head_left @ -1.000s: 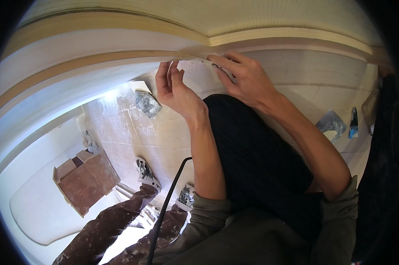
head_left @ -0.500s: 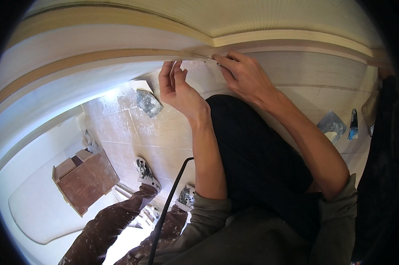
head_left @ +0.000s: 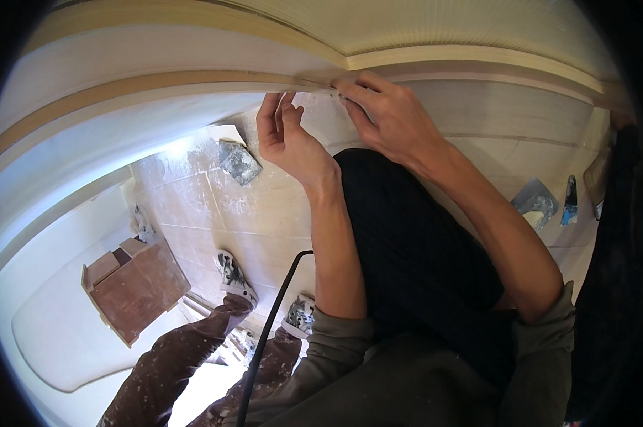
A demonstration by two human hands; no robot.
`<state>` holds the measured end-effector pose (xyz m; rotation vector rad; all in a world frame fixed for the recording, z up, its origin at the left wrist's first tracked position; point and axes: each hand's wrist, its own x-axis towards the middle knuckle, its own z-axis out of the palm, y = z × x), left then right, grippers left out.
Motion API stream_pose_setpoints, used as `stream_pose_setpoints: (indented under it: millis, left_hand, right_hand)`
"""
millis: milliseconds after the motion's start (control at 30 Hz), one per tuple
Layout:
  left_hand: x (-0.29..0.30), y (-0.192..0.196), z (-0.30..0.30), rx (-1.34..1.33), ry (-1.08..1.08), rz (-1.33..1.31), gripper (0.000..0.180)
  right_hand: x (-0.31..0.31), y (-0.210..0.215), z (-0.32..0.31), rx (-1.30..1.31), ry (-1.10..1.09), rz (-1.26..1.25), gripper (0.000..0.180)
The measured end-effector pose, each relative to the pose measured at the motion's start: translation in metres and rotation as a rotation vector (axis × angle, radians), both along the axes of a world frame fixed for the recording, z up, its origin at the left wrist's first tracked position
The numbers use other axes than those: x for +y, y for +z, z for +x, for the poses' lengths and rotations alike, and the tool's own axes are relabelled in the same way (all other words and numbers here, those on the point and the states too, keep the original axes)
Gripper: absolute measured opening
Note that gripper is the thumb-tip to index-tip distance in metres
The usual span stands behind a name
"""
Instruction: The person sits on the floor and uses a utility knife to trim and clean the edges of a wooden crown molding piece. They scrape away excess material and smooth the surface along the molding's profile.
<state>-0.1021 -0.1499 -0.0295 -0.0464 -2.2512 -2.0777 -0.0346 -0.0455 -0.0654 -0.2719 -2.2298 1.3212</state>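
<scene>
A strip of tan tape (head_left: 193,82) runs along the curved moulding at the far wall, ending at the corner where both hands meet. The right hand (head_left: 389,117) pinches its end, apparently between fingertips; the left hand (head_left: 289,139) hovers just beside, fingers loosely extended. Below lie a plaster-flecked tiled floor (head_left: 264,213), brown cardboard box (head_left: 136,288) and black cable (head_left: 271,320).

Left hand (head_left: 293,142), right hand (head_left: 392,121) touching moulding (head_left: 193,82) (corner joint)
</scene>
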Motion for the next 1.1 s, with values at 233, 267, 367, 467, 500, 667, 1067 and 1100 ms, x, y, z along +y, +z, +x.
stream_pose_setpoints:
  millis: [233, 267, 367, 467, 500, 667, 1067, 1100]
  left_hand:
    - [0.001, 0.002, 0.001, -0.007, 0.008, -0.009, 0.029]
    - [0.001, 0.001, 0.001, -0.004, 0.006, -0.002, 0.029]
    - [0.001, 0.001, 0.001, -0.013, 0.01, -0.002, 0.029]
    - [-0.002, -0.001, -0.001, -0.042, -0.01, 0.035, 0.03]
    - [-0.003, 0.0, -0.002, -0.086, -0.006, 0.079, 0.032]
    - [-0.013, -0.001, -0.012, -0.285, 0.044, 0.326, 0.042]
    - [-0.029, -0.011, -0.016, -0.288, 0.138, 0.37, 0.04]
    - [-0.029, -0.011, -0.016, -0.285, 0.148, 0.371, 0.037]
  right_hand:
    - [-0.001, -0.005, 0.003, -0.112, 0.012, 0.009, 0.021]
    - [-0.001, -0.004, 0.003, -0.097, -0.001, 0.013, 0.021]
    - [-0.003, 0.0, 0.004, -0.034, -0.039, -0.055, 0.023]
    - [-0.007, 0.007, -0.001, 0.033, -0.081, -0.301, 0.025]
    - [-0.01, 0.011, -0.005, 0.033, -0.1, -0.393, 0.024]
    - [-0.036, 0.024, -0.031, 0.022, -0.277, -0.71, 0.017]
    - [-0.06, 0.053, -0.059, -0.023, -0.521, -1.173, 0.014]
    - [-0.062, 0.053, -0.06, 0.002, -0.543, -1.169, 0.015]
